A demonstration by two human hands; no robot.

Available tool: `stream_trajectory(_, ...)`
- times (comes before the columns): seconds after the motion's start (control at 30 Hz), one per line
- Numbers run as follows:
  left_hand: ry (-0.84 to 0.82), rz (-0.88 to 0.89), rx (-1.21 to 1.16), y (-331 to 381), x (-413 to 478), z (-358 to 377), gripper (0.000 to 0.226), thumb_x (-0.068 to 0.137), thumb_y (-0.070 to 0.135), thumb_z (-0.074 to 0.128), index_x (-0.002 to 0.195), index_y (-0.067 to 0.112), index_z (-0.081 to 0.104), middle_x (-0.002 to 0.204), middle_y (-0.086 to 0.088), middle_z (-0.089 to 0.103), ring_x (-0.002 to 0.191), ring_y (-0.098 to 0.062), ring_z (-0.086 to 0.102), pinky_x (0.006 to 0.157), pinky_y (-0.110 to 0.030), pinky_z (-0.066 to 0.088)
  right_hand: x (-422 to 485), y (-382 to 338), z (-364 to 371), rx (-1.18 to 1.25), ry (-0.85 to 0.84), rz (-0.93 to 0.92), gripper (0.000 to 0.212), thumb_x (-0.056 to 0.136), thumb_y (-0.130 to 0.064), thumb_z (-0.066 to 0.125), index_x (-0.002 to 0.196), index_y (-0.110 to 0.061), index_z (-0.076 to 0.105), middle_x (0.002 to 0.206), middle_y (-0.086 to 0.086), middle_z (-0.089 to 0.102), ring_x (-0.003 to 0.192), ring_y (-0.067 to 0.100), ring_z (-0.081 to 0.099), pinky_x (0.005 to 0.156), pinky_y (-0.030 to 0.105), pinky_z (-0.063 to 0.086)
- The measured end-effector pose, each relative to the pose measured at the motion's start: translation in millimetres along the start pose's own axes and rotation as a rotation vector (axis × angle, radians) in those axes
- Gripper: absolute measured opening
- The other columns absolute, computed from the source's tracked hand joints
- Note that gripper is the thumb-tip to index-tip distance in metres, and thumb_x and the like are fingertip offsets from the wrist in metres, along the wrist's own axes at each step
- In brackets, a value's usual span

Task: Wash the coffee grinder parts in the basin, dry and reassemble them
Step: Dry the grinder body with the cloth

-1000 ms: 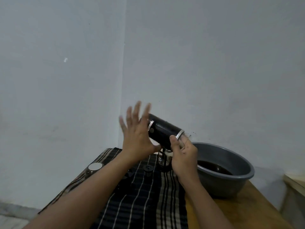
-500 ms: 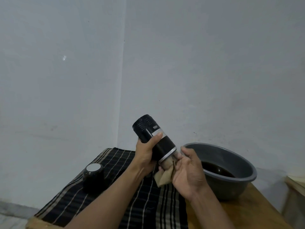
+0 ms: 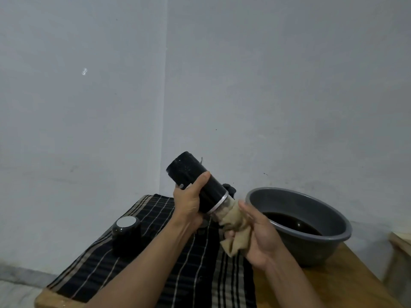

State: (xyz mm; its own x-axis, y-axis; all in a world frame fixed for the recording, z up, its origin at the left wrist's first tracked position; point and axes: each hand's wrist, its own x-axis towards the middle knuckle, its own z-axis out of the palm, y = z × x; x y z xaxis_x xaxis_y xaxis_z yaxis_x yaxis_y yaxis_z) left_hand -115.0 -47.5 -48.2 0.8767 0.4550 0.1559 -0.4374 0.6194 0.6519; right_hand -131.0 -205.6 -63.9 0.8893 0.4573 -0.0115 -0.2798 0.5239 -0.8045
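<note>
My left hand (image 3: pixel 190 202) grips the black cylindrical grinder body (image 3: pixel 195 182), tilted with its top up and to the left, above the table. A silver ring runs round its lower end. My right hand (image 3: pixel 258 234) holds a beige cloth (image 3: pixel 233 227) wrapped around that lower end. A black jar-like grinder part (image 3: pixel 126 235) with a white round top stands on the striped cloth (image 3: pixel 178 274) at the left. The grey basin (image 3: pixel 311 221) holds dark water at the right.
The wooden table (image 3: pixel 333 285) stands in a corner of pale walls. A small dark part (image 3: pixel 230 187) shows just behind the grinder. Another wooden surface edge (image 3: pixel 401 240) lies at the far right.
My left hand went from flat against the grinder's end to gripping its body. The grinder tilted top up-left, and my right hand brought the beige cloth round its lower end.
</note>
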Motion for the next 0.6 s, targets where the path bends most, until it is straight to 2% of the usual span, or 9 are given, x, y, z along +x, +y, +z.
stream_trajectory(0.07, 0.063, 0.034, -0.041, 3.1, 8.1, -6.1, 0.058, 0.073, 0.009, 0.086, 0.124, 0.003, 0.060, 0.100, -0.016, 0.072, 0.085, -0.030, 0.074, 0.075, -0.048, 0.062, 1.5, 1.4, -7.6, -0.072, 0.161, -0.159, 0.032, 0.099, -0.023, 0.059, 0.121, 0.000, 0.066, 0.099, 0.017, 0.068, 0.067, 0.018, 0.063, 0.051, 0.027, 0.052)
stream_trajectory(0.17, 0.123, 0.053, -0.036, -2.4, 9.4, -3.6, 0.044, 0.077, 0.007, 0.086, 0.114, 0.012, 0.062, 0.097, -0.011, 0.072, 0.081, -0.023, 0.075, 0.071, -0.042, 0.062, 3.6, 11.1, 2.3, -0.660, 0.376, -0.537, 0.037, 0.102, -0.042, 0.049, 0.135, -0.029, 0.058, 0.127, 0.001, 0.063, 0.098, 0.008, 0.064, 0.079, 0.027, 0.056)
stream_trajectory(0.23, 0.178, 0.066, -0.011, -12.8, 2.3, 3.5, 0.047, 0.076, 0.007, 0.087, 0.114, 0.014, 0.061, 0.097, -0.010, 0.074, 0.079, -0.022, 0.076, 0.069, -0.040, 0.063, 3.7, 32.4, 19.8, -1.019, 0.279, -0.602, 0.059, 0.095, -0.065, 0.030, 0.147, -0.040, 0.041, 0.155, -0.008, 0.037, 0.135, 0.004, 0.040, 0.112, 0.035, 0.041)
stream_trajectory(0.3, 0.168, 0.093, 0.069, -20.2, -6.9, 7.1, 0.048, 0.077, 0.006, 0.086, 0.117, 0.012, 0.060, 0.099, -0.013, 0.073, 0.079, -0.022, 0.076, 0.066, -0.037, 0.062, 12.5, 43.5, 27.8, -1.148, 0.244, -0.511, 0.076, 0.090, -0.073, 0.019, 0.158, -0.041, 0.012, 0.165, -0.018, 0.001, 0.146, 0.002, 0.009, 0.121, 0.037, 0.019)
stream_trajectory(0.37, 0.058, 0.149, 0.178, -19.3, -13.5, 6.6, 0.049, 0.076, 0.004, 0.086, 0.117, 0.010, 0.060, 0.100, -0.015, 0.072, 0.081, -0.022, 0.075, 0.069, -0.035, 0.062, 22.5, 30.1, 24.6, -1.131, 0.265, -0.443, 0.083, 0.084, -0.084, 0.015, 0.153, -0.041, 0.032, 0.164, -0.002, 0.026, 0.145, 0.013, 0.033, 0.118, 0.045, 0.034)
stream_trajectory(0.43, -0.092, 0.234, 0.325, -15.5, -16.0, 6.6, 0.052, 0.074, 0.005, 0.088, 0.117, 0.008, 0.059, 0.098, -0.013, 0.072, 0.085, -0.023, 0.075, 0.072, -0.033, 0.061, 28.3, 11.8, 17.4, -1.001, 0.257, -0.374, 0.091, 0.080, -0.091, 0.013, 0.120, -0.030, 0.066, 0.120, 0.004, 0.071, 0.107, 0.013, 0.068, 0.093, 0.041, 0.057)
stream_trajectory(0.47, -0.126, 0.272, 0.380, -11.7, -14.7, 9.2, 0.053, 0.074, 0.005, 0.088, 0.118, 0.008, 0.059, 0.097, -0.010, 0.072, 0.087, -0.021, 0.075, 0.073, -0.031, 0.061, 27.8, 8.5, 17.3, -0.932, 0.244, -0.383, 0.087, 0.081, -0.089, 0.014, 0.110, -0.028, 0.069, 0.105, -0.003, 0.074, 0.095, 0.004, 0.070, 0.084, 0.032, 0.059)
stream_trajectory(0.53, -0.133, 0.299, 0.395, -7.0, -12.5, 11.6, 0.052, 0.078, 0.005, 0.085, 0.121, 0.007, 0.057, 0.099, -0.008, 0.072, 0.088, -0.019, 0.075, 0.074, -0.030, 0.061, 17.0, 17.1, 23.6, -0.810, 0.246, -0.490, 0.071, 0.087, -0.083, 0.016, 0.114, -0.038, 0.063, 0.111, -0.017, 0.068, 0.100, -0.011, 0.062, 0.087, 0.016, 0.051)
stream_trajectory(0.6, -0.125, 0.296, 0.392, -7.1, -11.6, 11.7, 0.053, 0.078, 0.007, 0.086, 0.122, 0.007, 0.057, 0.103, -0.010, 0.072, 0.090, -0.019, 0.075, 0.078, -0.036, 0.062, 10.4, 32.7, 24.9, -0.787, 0.282, -0.602, 0.075, 0.090, -0.082, 0.016, 0.131, -0.037, 0.059, 0.130, -0.013, 0.062, 0.123, -0.002, 0.055, 0.105, 0.029, 0.048)
